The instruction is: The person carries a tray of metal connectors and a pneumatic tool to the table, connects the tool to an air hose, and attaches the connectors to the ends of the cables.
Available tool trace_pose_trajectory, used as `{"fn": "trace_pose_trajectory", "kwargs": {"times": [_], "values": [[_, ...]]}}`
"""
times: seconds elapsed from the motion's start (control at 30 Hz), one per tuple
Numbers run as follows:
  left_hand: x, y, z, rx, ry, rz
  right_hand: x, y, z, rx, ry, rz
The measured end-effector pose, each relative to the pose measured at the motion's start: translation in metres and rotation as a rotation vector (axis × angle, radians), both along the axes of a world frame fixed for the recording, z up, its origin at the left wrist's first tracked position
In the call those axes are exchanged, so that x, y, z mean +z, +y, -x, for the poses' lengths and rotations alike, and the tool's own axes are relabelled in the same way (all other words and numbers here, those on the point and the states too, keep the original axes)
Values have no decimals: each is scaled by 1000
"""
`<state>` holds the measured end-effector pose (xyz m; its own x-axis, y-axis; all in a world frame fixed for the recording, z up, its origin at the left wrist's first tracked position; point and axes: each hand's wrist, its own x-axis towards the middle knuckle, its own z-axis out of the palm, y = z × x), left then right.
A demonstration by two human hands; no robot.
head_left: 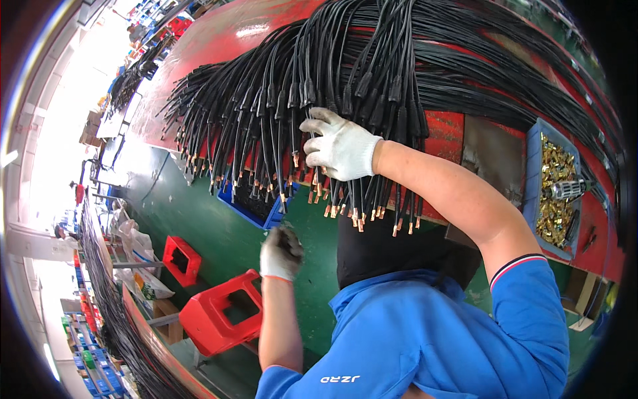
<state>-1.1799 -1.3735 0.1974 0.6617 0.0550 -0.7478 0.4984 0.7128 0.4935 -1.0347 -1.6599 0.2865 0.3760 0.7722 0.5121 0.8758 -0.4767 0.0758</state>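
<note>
A worker's right hand in a white knit glove (342, 147) reaches across the front edge of a red-topped worktable (444, 136), its bent fingers set among black rubber-sheathed cables with bare copper ends (362, 73). Whether those fingers close on a cable cannot be told from this angle. The cables sweep across the tabletop from its right end and spill in a thick fringe over the front edge, copper tips pointing down and thicker black sleeves partway along their lengths.

The left hand, in a white glove with darkened fingers (281, 253), hangs below the front edge, apart from the cables; it is blurred, and its grip cannot be made out. Just beyond it, under the fringe, sits a blue plastic bin of dark pieces (271, 218).

Toward the table's right end, beside the front edge, a blue rectangular plastic tray (533, 169) holds gold-coloured metal fittings (555, 223); a silver metal cylinder (568, 189), perhaps part of a tool, lies over them. Two red plastic stools (212, 319) stand on the green floor (209, 229) at left, near a second long bundle of black cables (126, 319).
</note>
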Motion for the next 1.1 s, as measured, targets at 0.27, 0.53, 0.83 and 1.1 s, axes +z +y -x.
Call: {"fn": "trace_pose_trajectory", "kwargs": {"times": [0.27,0.53,0.83,1.1], "values": [[29,95,-91,344,0,-506,1,4,-5,122,228,-83],[91,-63,-48,-340,-881,-1635,9,37,-25,-129,185,180],[75,-102,-80,-761,-410,-2088,14,60,-27,-209,158,548],[82,-107,-96,-924,-244,-1952,17,74,-36,-190,240,664]]}}
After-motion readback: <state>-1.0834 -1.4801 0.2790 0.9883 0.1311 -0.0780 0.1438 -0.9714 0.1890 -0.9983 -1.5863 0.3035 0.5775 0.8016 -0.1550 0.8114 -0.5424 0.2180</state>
